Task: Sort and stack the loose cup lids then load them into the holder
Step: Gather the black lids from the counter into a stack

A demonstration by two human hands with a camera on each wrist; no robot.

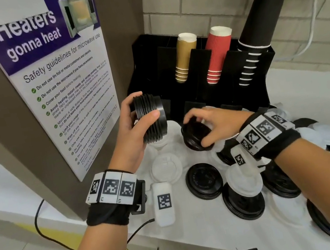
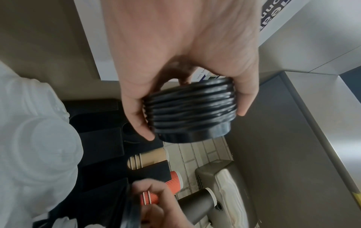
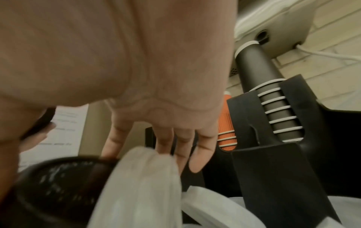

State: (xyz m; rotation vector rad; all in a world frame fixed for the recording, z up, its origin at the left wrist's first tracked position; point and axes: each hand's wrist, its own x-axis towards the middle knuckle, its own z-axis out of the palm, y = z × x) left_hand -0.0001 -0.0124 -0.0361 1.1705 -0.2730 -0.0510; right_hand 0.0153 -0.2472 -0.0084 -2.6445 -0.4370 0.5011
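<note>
My left hand (image 1: pixel 144 106) grips a stack of several black lids (image 1: pixel 154 120), held on its side above the white counter, thumb on the near rim. In the left wrist view the stack (image 2: pixel 191 104) sits between the thumb and fingers of that hand (image 2: pixel 195 123). My right hand (image 1: pixel 197 130) curls over one black lid (image 1: pixel 191 140) just in front of the black holder (image 1: pixel 148 61). Through the right wrist camera the same lid (image 3: pixel 58 185) shows blurred below the fingers (image 3: pixel 197 162). Loose white lids (image 1: pixel 166 168) and black lids (image 1: pixel 203 180) lie mixed on the counter.
The holder's slots carry gold cups (image 1: pixel 185 57), red cups (image 1: pixel 217 53) and tall black cups (image 1: pixel 256 25). A brown panel with a microwave poster (image 1: pixel 52 78) stands close on the left. A pile of lids (image 1: pixel 327 136) spreads to the right. The counter edge (image 1: pixel 181 245) runs near me.
</note>
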